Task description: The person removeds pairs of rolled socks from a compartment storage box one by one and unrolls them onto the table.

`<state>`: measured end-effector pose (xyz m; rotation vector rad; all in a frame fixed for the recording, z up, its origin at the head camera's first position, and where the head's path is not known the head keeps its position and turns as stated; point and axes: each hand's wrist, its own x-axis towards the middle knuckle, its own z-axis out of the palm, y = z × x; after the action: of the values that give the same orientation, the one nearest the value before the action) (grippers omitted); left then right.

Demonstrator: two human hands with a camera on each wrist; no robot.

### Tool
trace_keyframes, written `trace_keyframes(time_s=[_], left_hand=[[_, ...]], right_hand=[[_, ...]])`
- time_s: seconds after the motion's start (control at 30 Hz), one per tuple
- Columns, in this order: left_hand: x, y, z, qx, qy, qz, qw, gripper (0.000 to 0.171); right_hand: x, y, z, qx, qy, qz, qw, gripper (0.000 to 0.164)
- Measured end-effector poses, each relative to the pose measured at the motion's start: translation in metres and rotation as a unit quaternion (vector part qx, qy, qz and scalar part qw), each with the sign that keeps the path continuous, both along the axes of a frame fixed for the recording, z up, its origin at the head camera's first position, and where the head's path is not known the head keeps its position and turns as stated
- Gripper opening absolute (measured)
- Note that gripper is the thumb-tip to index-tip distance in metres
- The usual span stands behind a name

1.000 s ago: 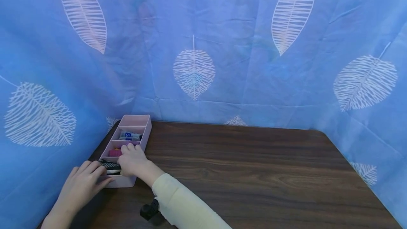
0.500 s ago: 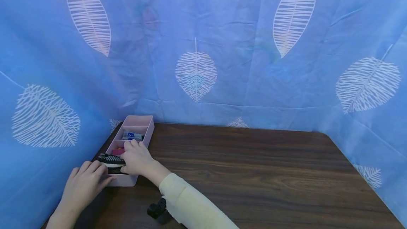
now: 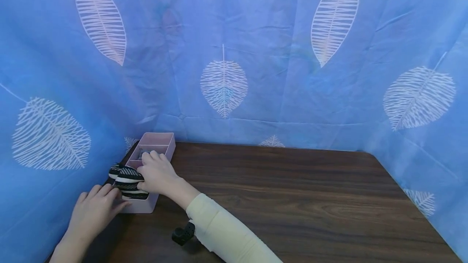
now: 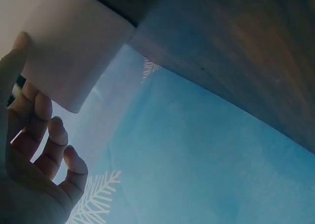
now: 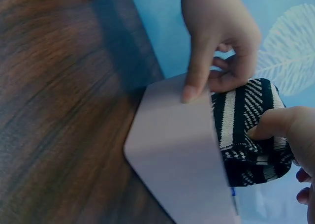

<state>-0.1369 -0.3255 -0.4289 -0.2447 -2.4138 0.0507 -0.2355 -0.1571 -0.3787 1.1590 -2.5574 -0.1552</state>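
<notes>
A folded black-and-white striped knit bundle bulges up above the near compartment of a long pink divided box. My right hand pinches the bundle from its right side; in the right wrist view my right thumb presses into the knit. My left hand grips the box's near left corner. Its thumb lies on the outer front wall, with the other fingers bent around the side. The bundle and my right hand largely hide the middle compartments.
The far compartment of the box shows its bare pink floor. A small blue-grey item peeks out behind my right fingers. Brown wood-grain table extends to the right. A blue leaf-print curtain encloses the back and sides.
My right hand has drawn the knit bundle upward, so it rises from the near compartment and covers the pink item behind it. My left hand stays on the box corner.
</notes>
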Motion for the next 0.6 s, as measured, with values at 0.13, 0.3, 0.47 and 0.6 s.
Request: trace_keyframes(time_s=[0.13,0.3,0.47,0.6], left_hand=[[0.000,-0.002,0.003,0.001,-0.029,0.013,0.9995,0.080],[-0.004,-0.003,0.009,-0.006,-0.054,0.030,0.9981,0.040],[-0.011,-0.004,0.012,0.000,-0.085,0.049,0.9952,0.036],[-0.014,-0.005,0.011,0.014,-0.120,0.062,0.9907,0.035]], right_hand=[[0.003,0.004,0.010,-0.003,0.020,0.006,1.000,0.033],[0.001,0.014,0.022,-0.013,0.044,0.008,0.999,0.034],[0.000,0.028,0.027,-0.022,0.035,0.001,0.999,0.036],[0.000,0.041,0.027,-0.028,0.024,-0.002,0.999,0.036]])
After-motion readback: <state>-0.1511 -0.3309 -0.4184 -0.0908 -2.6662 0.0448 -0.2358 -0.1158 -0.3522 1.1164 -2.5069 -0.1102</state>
